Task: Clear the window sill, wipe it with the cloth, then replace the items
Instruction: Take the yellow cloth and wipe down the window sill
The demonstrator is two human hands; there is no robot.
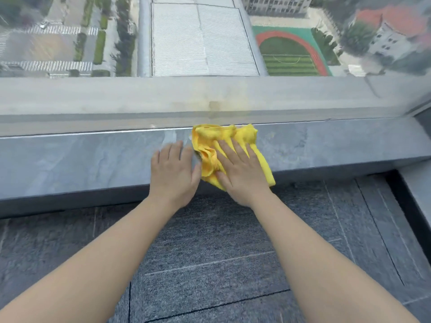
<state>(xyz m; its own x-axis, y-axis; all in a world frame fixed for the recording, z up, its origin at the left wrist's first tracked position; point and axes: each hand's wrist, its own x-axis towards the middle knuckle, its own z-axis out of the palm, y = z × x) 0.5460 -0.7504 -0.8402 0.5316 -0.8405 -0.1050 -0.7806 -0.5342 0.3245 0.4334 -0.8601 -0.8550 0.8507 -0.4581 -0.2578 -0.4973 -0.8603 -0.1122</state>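
A crumpled yellow cloth [210,141] lies on the grey stone window sill [81,159], reaching from the glass to the sill's front edge. My right hand [240,173] presses flat on the cloth with fingers spread and straight. My left hand [173,170] rests flat on the bare sill just left of the cloth, its thumb side touching the cloth's edge. No other items stand on the visible part of the sill.
The window glass [210,43] rises directly behind the sill, with a grey outer ledge beyond it. Grey carpet tiles [210,252] cover the floor below the sill. At the right, the sill meets a dark corner [419,141].
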